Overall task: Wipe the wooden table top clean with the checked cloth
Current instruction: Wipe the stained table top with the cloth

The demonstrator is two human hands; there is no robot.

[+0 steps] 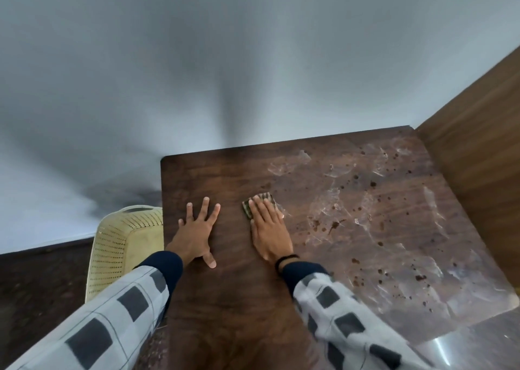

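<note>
Checked cloth (260, 200) sits folded small on the wooden tabletop (230, 299), pinned under the person's right hand (268, 230). That hand's fingers (264, 209) lie straight and close together, flat on top of the cloth, pressing it down rather than curling round it. Only the cloth's far edge and left side peep out. A dark band (285, 260) circles the wrist behind it.

Just left of the cloth, not touching it, the left hand (197, 233) is planted palm-down on bare wood. Its fingers (204, 209) are spread wide and straight, holding nothing.

To the right of the cloth the wood is covered in pale, streaky smears (374, 229) and scattered dark spots, running out to the tabletop's right edge. Left of the cloth the surface looks plain dark brown.

Further right of the cloth, a wooden panel (478, 150) stands upright along the tabletop's side. Well left of the cloth, past the tabletop's edge and lower down, is a cream perforated plastic basket (121, 246). Both sleeves (118, 322) are white with grey squares.
</note>
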